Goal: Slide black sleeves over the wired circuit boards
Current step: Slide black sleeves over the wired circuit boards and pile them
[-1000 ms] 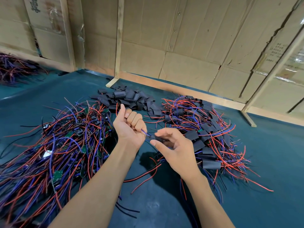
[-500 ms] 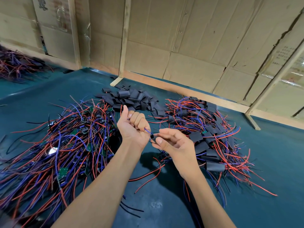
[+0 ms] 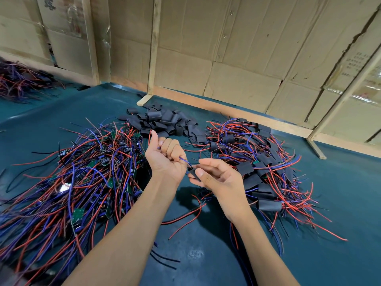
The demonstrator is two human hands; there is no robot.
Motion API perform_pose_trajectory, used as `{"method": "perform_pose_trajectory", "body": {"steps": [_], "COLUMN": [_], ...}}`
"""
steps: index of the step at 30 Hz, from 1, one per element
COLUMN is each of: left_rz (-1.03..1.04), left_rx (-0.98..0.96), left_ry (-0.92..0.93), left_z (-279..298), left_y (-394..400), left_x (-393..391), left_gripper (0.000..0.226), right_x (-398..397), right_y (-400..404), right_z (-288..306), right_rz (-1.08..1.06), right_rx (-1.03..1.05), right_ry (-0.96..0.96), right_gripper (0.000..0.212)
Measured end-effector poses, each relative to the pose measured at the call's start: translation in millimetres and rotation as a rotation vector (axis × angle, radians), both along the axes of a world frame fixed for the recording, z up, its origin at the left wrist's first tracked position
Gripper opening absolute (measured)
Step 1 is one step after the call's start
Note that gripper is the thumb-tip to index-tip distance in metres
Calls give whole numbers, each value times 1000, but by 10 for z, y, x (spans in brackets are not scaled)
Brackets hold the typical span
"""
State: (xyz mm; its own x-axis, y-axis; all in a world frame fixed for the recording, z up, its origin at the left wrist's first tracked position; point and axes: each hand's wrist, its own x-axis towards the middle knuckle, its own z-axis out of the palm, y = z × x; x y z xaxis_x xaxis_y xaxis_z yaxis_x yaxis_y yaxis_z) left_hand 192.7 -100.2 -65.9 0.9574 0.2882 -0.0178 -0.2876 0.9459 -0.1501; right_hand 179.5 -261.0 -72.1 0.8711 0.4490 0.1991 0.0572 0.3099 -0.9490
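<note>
My left hand [image 3: 166,157] is fisted round a bundle of blue and red wires [image 3: 183,160] that run out toward the right. My right hand [image 3: 214,176] pinches a black sleeve [image 3: 193,172] between thumb and forefinger, at the end of those wires. The board itself is hidden inside the sleeve or behind my fingers. More red wires [image 3: 185,215] from the same piece hang below my hands onto the green mat [image 3: 340,182].
A big heap of unsleeved wired boards [image 3: 78,182] lies at the left. Loose black sleeves [image 3: 162,122] are piled at the back centre. Sleeved boards [image 3: 257,168] are heaped on the right. Cardboard walls [image 3: 237,48] with wooden battens close the back.
My hands stay together at the same spot. The right thumb and forefinger have closed tighter on the sleeve near my left fist. The camera has tilted slightly.
</note>
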Motion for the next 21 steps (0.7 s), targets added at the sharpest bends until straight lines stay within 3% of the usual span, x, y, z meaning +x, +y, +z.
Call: {"method": "perform_pose_trajectory", "body": {"steps": [21], "left_rz": [113], "left_rx": [473], "left_ry": [170], "left_z": [51], "left_y": [-136], "left_x": [-6], "left_gripper": [49], "right_x": [14], "right_y": [21], "right_z": [1], "right_rz": [-91], "right_rx": [44], "right_ry": [35], "right_gripper": [23]}}
